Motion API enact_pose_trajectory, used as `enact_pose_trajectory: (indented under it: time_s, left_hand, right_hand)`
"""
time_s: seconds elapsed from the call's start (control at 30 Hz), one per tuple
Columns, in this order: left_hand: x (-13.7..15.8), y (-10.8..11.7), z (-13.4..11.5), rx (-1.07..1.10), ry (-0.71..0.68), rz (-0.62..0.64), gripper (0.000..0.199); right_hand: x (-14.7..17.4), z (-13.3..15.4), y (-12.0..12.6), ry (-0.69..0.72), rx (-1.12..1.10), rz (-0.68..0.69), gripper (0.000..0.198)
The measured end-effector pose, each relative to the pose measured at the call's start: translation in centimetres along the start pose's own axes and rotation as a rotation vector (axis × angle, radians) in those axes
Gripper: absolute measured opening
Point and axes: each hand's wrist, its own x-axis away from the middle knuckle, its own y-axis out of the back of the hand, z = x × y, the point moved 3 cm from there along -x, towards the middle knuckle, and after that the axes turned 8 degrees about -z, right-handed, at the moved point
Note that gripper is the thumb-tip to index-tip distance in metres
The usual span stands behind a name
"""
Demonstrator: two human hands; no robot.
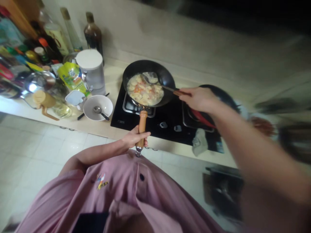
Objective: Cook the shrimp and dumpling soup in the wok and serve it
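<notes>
Here's the food (145,94), pale pieces flecked with orange and pink, pooled in the dark pan (166,74) over the left burner of the black cooktop (165,132). The spatula (167,87) has its blade at the far edge of the heap, the right hand (200,98) wrapped firmly around its grip. Down below, the left hand (133,137) clasps the wooden handle (143,123), thumb across it. Looks like stirring or turning is in hand; the next stroke seems to call for a low blade and a steady handle. Just right, partly behind the forearm, sits a second pan (216,92); over left, a white bowl (106,103) holds a spoon (97,110).
</notes>
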Motion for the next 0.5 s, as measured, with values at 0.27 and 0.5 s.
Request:
enact_pose_trajectory:
  time_s: [0.27, 0.5]
  left_hand:
    - [-0.1, 0.8, -0.2, -0.023, 0.049, 0.124, 0.041]
    - [-0.2, 1.2, -0.1, 0.017, 0.065, 0.186, 0.047]
  right_hand:
    - [-0.1, 2.9, 0.5, -0.098, 0.048, 0.105, 0.049]
    - [-0.9, 4.4, 1.3, -0.095, 0.11, 0.132, 0.047]
